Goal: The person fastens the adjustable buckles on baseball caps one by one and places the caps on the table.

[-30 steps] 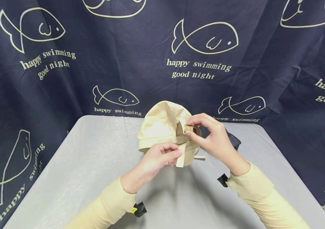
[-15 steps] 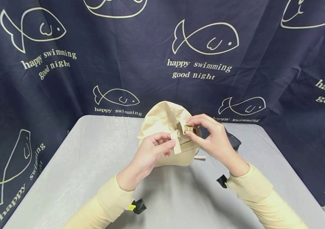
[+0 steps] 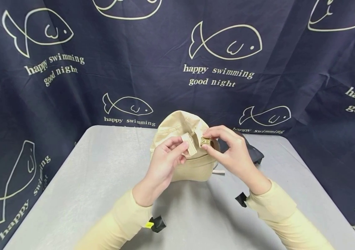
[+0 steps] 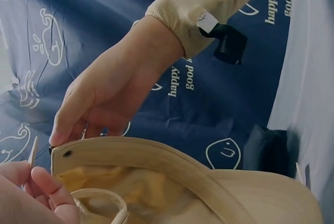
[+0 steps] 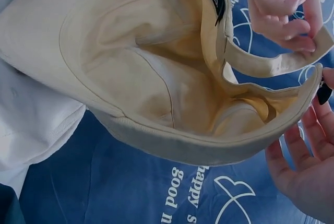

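Observation:
A beige cap point(image 3: 189, 170) is held at mid-table, with its back opening towards me. My left hand point(image 3: 165, 159) pinches the free end of its adjusting strap point(image 3: 190, 143) between thumb and fingers. My right hand point(image 3: 235, 151) grips the cap's other back edge at the gold buckle point(image 3: 206, 141), thumb below and fingers above. Strap end and buckle stand a little apart. The right wrist view looks into the cap's lining point(image 5: 156, 83), and there the strap point(image 5: 261, 66) curves free from the edge. In the left wrist view the left hand point(image 4: 42, 192) is partly cut off.
A dark cap point(image 3: 254, 152) lies behind my right hand on the grey table point(image 3: 111, 173). A pale strip point(image 3: 218, 172) shows beside the beige cap. Another pale fabric item point(image 5: 36, 125) appears in the right wrist view. A dark blue fish-print curtain point(image 3: 165, 80) hangs behind.
My left hand has lifted the strap end up and slightly left, turning it towards the buckle's height. The strap now lies tilted. My right hand has stayed almost still at the buckle.

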The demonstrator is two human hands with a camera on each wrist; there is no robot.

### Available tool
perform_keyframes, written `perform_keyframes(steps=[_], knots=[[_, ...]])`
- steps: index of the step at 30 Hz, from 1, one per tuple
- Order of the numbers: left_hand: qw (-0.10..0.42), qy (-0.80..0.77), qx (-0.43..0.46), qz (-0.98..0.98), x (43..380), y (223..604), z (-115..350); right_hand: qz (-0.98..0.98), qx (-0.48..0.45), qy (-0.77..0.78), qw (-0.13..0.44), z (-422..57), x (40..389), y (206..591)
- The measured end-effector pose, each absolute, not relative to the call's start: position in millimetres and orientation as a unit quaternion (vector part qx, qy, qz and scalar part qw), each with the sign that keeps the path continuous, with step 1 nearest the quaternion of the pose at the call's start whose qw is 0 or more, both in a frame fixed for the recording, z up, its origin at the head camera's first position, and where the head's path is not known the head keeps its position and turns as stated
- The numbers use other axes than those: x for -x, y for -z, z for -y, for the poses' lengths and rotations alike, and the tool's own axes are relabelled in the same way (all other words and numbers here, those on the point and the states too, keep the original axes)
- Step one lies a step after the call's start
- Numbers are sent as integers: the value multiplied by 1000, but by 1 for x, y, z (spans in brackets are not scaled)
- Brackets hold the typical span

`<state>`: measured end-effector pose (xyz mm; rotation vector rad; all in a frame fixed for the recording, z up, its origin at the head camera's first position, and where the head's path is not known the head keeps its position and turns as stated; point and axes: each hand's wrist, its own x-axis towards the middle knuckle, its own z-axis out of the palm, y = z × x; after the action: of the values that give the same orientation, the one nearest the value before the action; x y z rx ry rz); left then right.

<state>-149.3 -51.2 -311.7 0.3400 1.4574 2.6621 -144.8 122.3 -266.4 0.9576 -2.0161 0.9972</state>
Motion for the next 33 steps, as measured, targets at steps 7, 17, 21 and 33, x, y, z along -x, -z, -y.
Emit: perform_keyframes(steps=[7,17,21,33], knots=[[11,-896,-96,-434,151,310,45,774,-354,-389,352,-119,142,267],[-18,-917,-69,-393,154,309,37,771,-337,-396,368,-113,142,271],[-35,-919,-62,-387,154,309,33,765,-335,-401,376,-111,142,272],[-78,-928,-45,-361,154,311,24,757,-322,-408,396,-106,138,274]])
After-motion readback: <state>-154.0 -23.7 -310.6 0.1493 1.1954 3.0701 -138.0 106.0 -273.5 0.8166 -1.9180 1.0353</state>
